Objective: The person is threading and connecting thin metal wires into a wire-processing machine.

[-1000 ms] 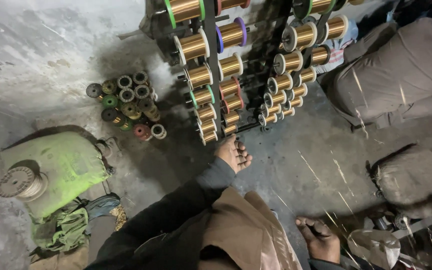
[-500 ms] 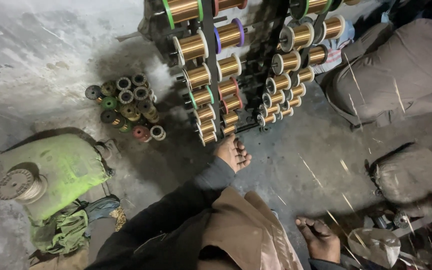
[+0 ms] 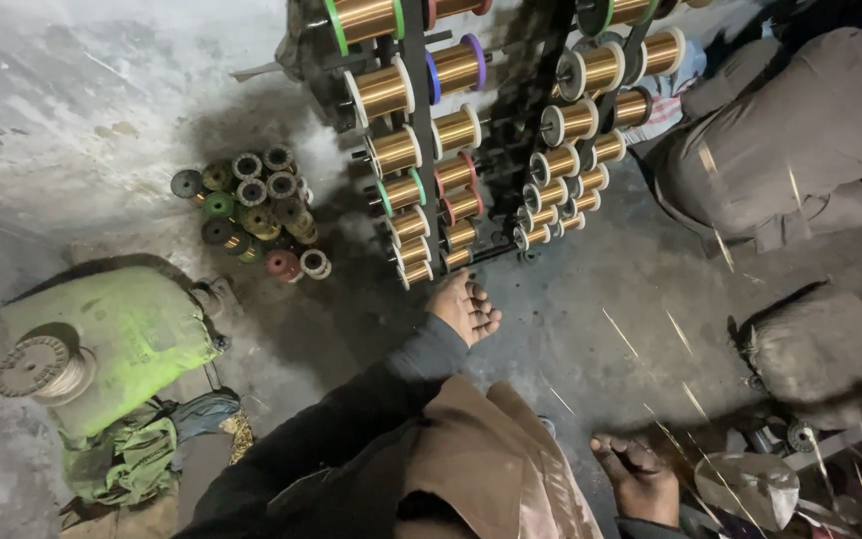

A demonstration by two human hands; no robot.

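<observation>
The person's left hand [image 3: 465, 307] reaches forward and away from the body, the arm stretched out in a dark sleeve that covers it to the wrist. The back of this hand faces up, its fingers [image 3: 486, 321] loosely curled and close together, gripping nothing visible. The right hand [image 3: 639, 477] sits low and near the body at the bottom of the view, back upward, fingers bent inward. Whether it grips anything cannot be told. The two hands are well apart.

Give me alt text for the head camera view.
A person's right hand holds fine copper wires near a metal winding part, beside a dark rack of copper wire spools on a concrete floor.
</observation>
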